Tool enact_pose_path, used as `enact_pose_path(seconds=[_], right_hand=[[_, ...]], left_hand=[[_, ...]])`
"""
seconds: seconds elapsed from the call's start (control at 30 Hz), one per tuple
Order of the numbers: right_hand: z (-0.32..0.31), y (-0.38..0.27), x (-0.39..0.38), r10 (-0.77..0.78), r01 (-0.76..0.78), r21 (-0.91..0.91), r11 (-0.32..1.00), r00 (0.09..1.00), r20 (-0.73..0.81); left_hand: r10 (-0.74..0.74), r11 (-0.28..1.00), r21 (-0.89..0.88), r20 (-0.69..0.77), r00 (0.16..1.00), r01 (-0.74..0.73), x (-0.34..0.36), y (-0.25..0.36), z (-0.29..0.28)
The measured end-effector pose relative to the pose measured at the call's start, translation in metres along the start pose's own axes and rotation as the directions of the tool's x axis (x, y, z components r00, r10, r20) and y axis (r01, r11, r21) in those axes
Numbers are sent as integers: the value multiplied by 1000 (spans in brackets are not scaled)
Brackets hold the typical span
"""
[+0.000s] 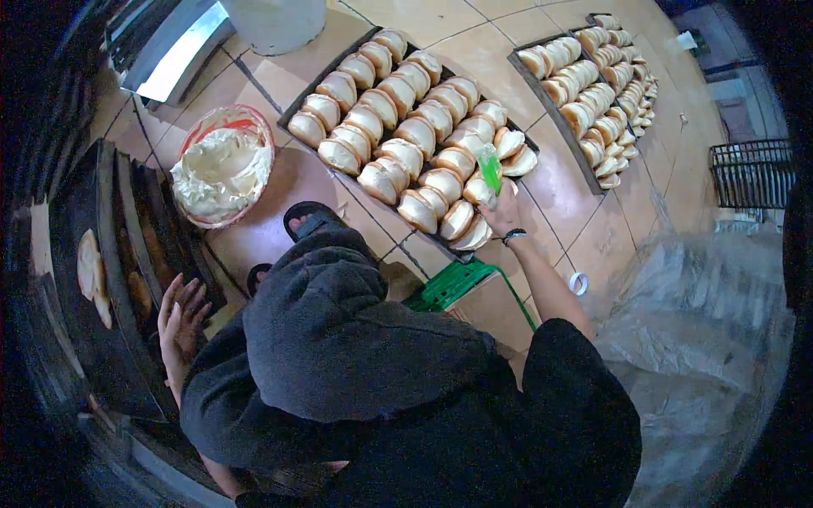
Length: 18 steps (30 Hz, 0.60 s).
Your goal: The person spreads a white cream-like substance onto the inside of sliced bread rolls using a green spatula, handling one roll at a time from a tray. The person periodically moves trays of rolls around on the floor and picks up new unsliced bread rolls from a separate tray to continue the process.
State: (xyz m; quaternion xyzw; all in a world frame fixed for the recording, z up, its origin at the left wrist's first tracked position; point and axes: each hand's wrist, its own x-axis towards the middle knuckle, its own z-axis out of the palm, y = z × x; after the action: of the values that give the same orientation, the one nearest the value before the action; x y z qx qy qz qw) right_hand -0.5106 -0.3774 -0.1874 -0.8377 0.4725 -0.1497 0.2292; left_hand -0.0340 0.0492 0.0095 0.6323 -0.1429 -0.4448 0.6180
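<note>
Tan tiled floor (584, 241) is basically the whole workspace here, dark grout lines running between the tiles. Dark tray (329, 75) sits right on it, full of buns (415, 135) packed on edge in rows, and past it to the right there's another batch of buns (584, 89) on dark trays too.

So, the 2 hands. Right hand (503, 207) is at the end of a forearm reaching well out over the near right corner of the closer tray, dark bracelet (514, 234) on the wrist. Its fingers are wrapped round a green spatula (489, 169) with whitish stuff on it, right at the last buns. Can't tell if the blade is touching bread.

Left hand (180, 322) is way off to the other side, nothing in it, fingers loosely spread and pointing up, forearm tucked beside the leg. It's nearest the dark stacked racks (127, 254) on the left, with flat bread pieces (93, 275) on them.

Red-rimmed bowl (254, 123) of pale cream (222, 178) sits on the floor left of the closer tray, well apart from the spatula. Green crate (449, 288) is just below that tray, under the right forearm's side.
</note>
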Motion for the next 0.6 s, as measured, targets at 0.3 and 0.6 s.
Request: enact_pose_path(seconds=[0.3, 0.6], right_hand=[[-19, -41, 15, 189, -206, -35, 978, 944, -270], [110, -96, 122, 741, -691, 316, 650, 486, -463]], left_hand=[[-4, 1000, -31, -42, 999, 3, -15, -8, -19], [89, 995, -26, -138, 986, -93, -24, 1, -12]])
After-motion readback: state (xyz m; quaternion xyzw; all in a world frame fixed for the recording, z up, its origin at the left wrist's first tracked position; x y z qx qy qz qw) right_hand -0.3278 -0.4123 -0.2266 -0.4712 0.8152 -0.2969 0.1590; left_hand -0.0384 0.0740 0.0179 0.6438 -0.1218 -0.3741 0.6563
